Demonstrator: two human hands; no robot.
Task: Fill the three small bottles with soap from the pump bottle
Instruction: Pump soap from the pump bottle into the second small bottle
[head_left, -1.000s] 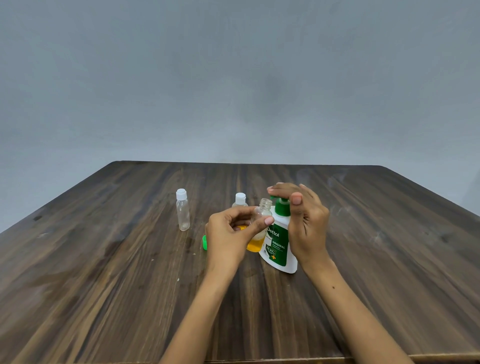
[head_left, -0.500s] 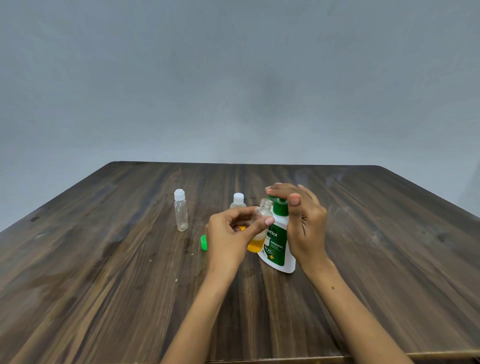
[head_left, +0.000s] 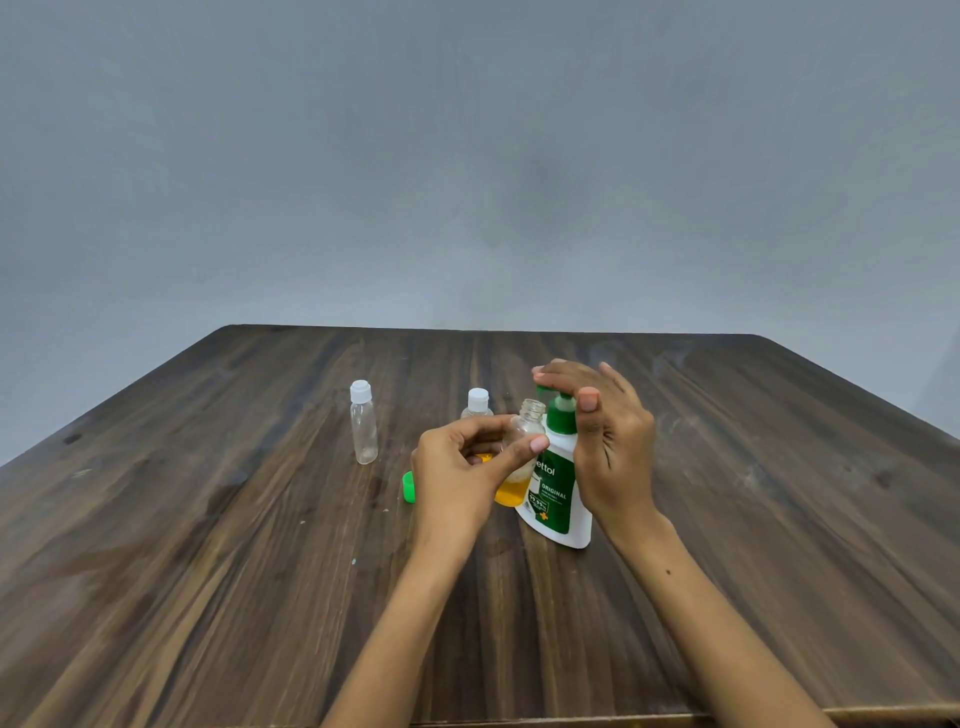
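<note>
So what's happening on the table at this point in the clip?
A person is filling small bottles with soap. The left hand holds an open small bottle, with yellow soap in its bottom, up to the spout of the white and green pump bottle. The right hand lies flat over the pump head, fingers straight. A capped clear bottle stands to the left, apparently empty, and another capped bottle stands behind the left hand. A green cap lies on the wooden table.

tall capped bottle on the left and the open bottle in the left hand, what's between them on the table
In the head view, a green cap lies on the table between the tall capped bottle and the open bottle that the left hand holds.
</note>
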